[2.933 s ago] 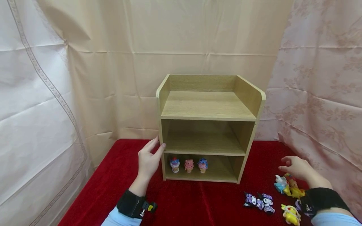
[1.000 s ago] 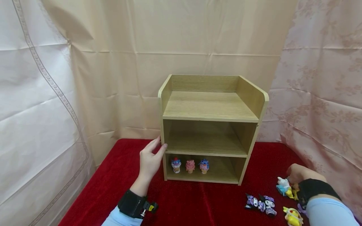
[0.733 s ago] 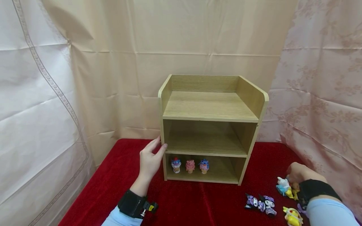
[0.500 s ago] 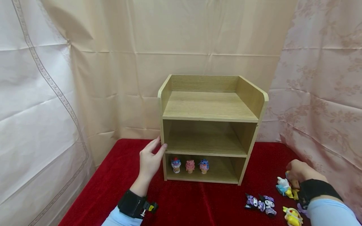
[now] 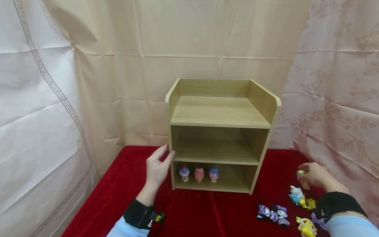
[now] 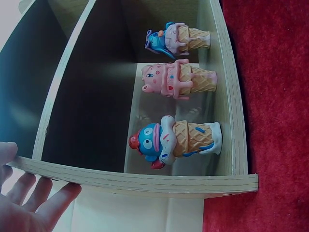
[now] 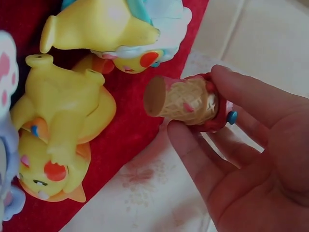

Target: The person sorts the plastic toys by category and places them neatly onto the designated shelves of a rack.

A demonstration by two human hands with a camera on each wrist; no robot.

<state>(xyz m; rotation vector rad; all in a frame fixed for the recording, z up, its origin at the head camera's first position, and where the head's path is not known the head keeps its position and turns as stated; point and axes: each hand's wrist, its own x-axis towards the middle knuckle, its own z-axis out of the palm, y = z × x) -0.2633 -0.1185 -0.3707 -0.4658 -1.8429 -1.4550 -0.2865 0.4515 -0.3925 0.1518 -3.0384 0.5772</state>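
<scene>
My left hand [image 5: 157, 168] holds the left side panel of a small wooden shelf [image 5: 220, 125], thumb at the front edge and fingers along the outside. Three ice-cream-cone figurines stand in a row in its bottom compartment: a blue-headed one [image 6: 166, 141], a pink one [image 6: 178, 79] and another blue one [image 6: 177, 39]. Over at the right, my right hand [image 5: 318, 176] pinches an ice-cream-cone figurine [image 7: 188, 102] between thumb and fingers, its cone base pointing away from the palm. The figurine's top is mostly hidden by the fingers.
Beside the right hand, a white-and-blue figurine [image 5: 297, 196] and a yellow one [image 7: 58, 125] lie on the red cloth [image 5: 189, 214]. Purple-and-black figurines [image 5: 272, 213] and a yellow figurine [image 5: 306, 227] lie nearer. Curtains stand behind and at both sides.
My right hand first reached down into the figurine pile, then rose slightly back and away with an ice-cream-cone figurine in its fingers. The left hand stays at the shelf.
</scene>
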